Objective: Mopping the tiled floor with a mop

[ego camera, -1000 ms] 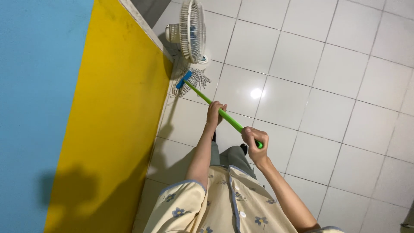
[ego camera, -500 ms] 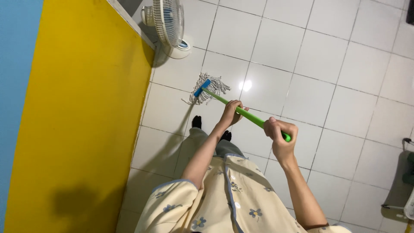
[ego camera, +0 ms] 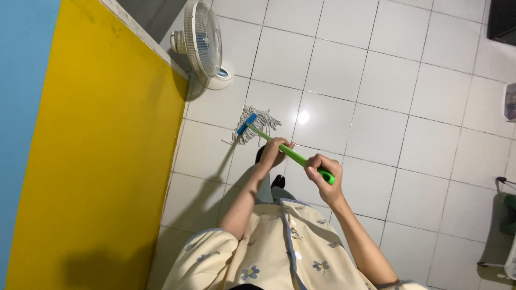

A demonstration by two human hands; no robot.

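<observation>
I hold a mop with a bright green handle (ego camera: 294, 156) in both hands. My left hand (ego camera: 273, 151) grips the handle lower down, toward the head. My right hand (ego camera: 320, 174) is closed around the handle's upper end. The mop's blue clamp and grey-white strings (ego camera: 251, 124) rest on the white tiled floor (ego camera: 408, 107), a short way from the yellow wall. My feet in dark shoes show just below the left hand.
A white standing fan (ego camera: 202, 42) sits on the floor by the corner of the yellow wall (ego camera: 102, 161), above the mop head. A blue wall strip runs along the far left. A dark object (ego camera: 502, 21) and furniture edges line the right side.
The mop head has been drawn back from beside the fan's base onto the open tiles, closer to my feet. Both hands stayed closed on the handle.
</observation>
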